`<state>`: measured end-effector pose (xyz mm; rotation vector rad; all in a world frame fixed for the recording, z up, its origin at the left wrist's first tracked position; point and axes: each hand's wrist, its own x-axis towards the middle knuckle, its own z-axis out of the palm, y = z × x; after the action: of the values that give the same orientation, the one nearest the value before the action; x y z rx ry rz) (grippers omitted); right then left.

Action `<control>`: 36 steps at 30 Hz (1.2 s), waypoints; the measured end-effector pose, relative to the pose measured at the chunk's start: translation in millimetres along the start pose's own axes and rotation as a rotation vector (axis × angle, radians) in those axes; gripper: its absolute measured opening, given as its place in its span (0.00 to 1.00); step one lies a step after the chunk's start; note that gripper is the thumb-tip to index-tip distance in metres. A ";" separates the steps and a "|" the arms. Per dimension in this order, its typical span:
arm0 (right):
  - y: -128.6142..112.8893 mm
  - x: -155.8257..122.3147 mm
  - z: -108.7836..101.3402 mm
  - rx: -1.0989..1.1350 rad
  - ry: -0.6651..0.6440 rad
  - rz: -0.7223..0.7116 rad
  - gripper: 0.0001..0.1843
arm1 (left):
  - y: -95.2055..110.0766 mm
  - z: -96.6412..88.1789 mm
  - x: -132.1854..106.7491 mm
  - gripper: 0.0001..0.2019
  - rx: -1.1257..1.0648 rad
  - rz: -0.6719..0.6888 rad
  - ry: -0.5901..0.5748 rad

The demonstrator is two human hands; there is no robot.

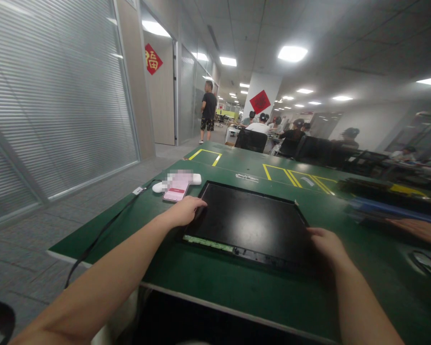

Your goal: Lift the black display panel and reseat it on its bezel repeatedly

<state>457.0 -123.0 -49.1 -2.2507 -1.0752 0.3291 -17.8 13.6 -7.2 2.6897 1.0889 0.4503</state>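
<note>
A black LCD panel (222, 215) lies face up, low over the green table, with a bare green circuit strip (208, 243) along its near edge. My left hand (187, 211) is closed on the panel's left edge, thumb on top and the other fingers mostly hidden. On the opposite side, my right hand (326, 243) grips the right edge the same way. Whether the panel rests fully on the table or is slightly raised, I cannot tell. Just beyond my left hand sits a phone (175, 190) with a pink screen.
White gadgets (158, 187) and a black strap (111, 221) lie at the left of the green table (237, 282). Yellow tape (271, 172) marks the far side. At right, another person's hand (420, 230) is beside a blurred blue object (369, 211). People sit and stand beyond.
</note>
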 end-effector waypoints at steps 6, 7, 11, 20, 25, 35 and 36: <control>12.3 7.1 5.9 0.041 0.010 -0.048 0.24 | 0.8 -2.1 1.0 0.24 -0.037 -0.020 0.031; 13.6 8.0 6.6 0.051 0.013 -0.052 0.24 | 1.2 -2.5 0.8 0.24 -0.035 -0.023 0.030; 15.0 9.2 7.8 0.080 0.004 -0.051 0.23 | 2.1 -3.1 -0.3 0.21 -0.004 -0.018 0.040; 10.3 8.3 6.2 0.064 0.015 -0.058 0.21 | -1.0 0.8 1.4 0.21 -0.008 -0.035 0.045; 4.6 4.3 4.9 0.050 0.020 -0.051 0.23 | -0.5 7.9 1.4 0.23 0.015 -0.039 0.067; 4.9 4.0 6.5 0.050 0.003 -0.022 0.22 | -10.7 22.4 0.4 0.32 0.070 -0.174 0.051; 5.7 3.9 7.2 0.057 0.002 -0.022 0.21 | -10.8 21.8 0.5 0.32 0.064 -0.163 0.050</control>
<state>459.6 -119.7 -58.1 -2.1868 -1.0760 0.3443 -16.7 20.0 -30.7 2.6287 1.3451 0.4632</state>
